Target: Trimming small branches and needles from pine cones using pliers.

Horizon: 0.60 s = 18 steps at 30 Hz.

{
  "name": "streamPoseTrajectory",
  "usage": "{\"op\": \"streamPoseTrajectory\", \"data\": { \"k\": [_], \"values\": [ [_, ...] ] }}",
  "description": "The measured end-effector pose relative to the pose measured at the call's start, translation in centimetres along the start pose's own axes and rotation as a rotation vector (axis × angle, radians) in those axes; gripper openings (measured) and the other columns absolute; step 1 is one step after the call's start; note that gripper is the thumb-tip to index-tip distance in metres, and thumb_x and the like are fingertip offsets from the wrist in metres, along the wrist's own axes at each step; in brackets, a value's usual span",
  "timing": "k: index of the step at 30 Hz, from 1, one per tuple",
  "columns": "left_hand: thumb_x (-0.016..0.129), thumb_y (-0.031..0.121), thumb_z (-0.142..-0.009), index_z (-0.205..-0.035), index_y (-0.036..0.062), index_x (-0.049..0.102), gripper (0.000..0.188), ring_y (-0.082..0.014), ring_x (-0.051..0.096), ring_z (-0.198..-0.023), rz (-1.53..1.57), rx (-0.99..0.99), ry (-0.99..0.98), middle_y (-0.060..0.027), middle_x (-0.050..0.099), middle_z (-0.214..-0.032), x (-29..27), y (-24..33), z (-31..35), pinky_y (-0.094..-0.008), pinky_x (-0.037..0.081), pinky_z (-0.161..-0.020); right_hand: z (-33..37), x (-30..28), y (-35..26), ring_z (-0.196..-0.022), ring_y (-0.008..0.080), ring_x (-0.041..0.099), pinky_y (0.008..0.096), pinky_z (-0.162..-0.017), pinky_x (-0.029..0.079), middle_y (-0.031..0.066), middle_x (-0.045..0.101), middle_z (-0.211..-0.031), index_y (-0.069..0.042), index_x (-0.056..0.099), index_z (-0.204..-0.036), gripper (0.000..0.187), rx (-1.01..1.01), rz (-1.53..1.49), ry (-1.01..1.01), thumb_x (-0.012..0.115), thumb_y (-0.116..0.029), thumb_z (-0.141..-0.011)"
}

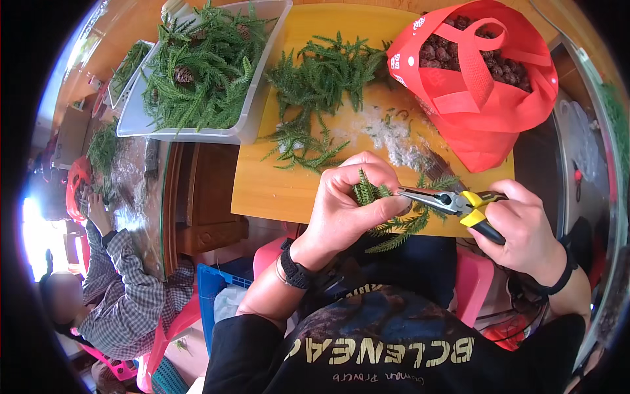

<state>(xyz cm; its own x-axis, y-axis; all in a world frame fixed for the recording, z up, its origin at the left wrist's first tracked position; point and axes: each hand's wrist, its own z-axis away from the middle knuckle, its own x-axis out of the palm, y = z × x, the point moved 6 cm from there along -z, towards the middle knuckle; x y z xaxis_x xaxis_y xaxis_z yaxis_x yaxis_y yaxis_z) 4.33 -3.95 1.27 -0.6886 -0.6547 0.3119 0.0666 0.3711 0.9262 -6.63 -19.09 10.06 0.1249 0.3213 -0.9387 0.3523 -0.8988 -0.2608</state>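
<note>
Pinched in my left hand (351,203) is a green artificial pine sprig (403,230), whose needles show above and below the fingers. My right hand (525,226) grips long-nose pliers (453,202) with yellow and black handles. Their metal tip points left and reaches the sprig at my left fingertips; whether the jaws touch a wire there I cannot tell. Both hands are above the near edge of the yellow table (275,190). Beyond them lies a pile of loose pine sprigs (328,75).
A clear plastic bin (259,98) of sprigs with some pine cones stands at the back left. At the back right a red bag (512,118) holds many brown cones. White flakes (394,141) are scattered between. A co-worker in a checked sleeve (131,253) sits at another table, left.
</note>
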Motion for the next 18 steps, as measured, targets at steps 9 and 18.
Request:
{"op": "streamPoseTrajectory", "data": {
  "k": [9,18],
  "values": [
    [0.068,-0.005,-0.066,-0.076,0.0017,0.061,0.014,-0.014,0.054,-0.075,-0.03,0.027,-0.01,-0.0067,0.054,-0.081,0.12,0.0,-0.13,-0.0262,0.045,-0.068,0.5,0.24,0.32,-0.07,0.0318,0.056,0.0374,-0.054,0.045,0.0125,0.054,-0.058,0.0,0.051,-0.065,0.022,0.004,0.005,-0.007,0.072,-0.006,-0.06],
    [0.068,-0.004,-0.068,-0.077,0.001,0.06,0.013,-0.0148,0.055,-0.074,-0.021,-0.008,0.012,-0.0069,0.053,-0.08,-0.06,-0.46,0.05,-0.0274,0.049,-0.068,0.43,0.8,0.85,-0.073,0.0339,0.057,0.0395,-0.061,0.047,0.0139,0.054,-0.065,0.0,0.05,-0.068,0.024,0.096,-0.143,-0.081,0.072,-0.008,-0.061]
  ]
}}
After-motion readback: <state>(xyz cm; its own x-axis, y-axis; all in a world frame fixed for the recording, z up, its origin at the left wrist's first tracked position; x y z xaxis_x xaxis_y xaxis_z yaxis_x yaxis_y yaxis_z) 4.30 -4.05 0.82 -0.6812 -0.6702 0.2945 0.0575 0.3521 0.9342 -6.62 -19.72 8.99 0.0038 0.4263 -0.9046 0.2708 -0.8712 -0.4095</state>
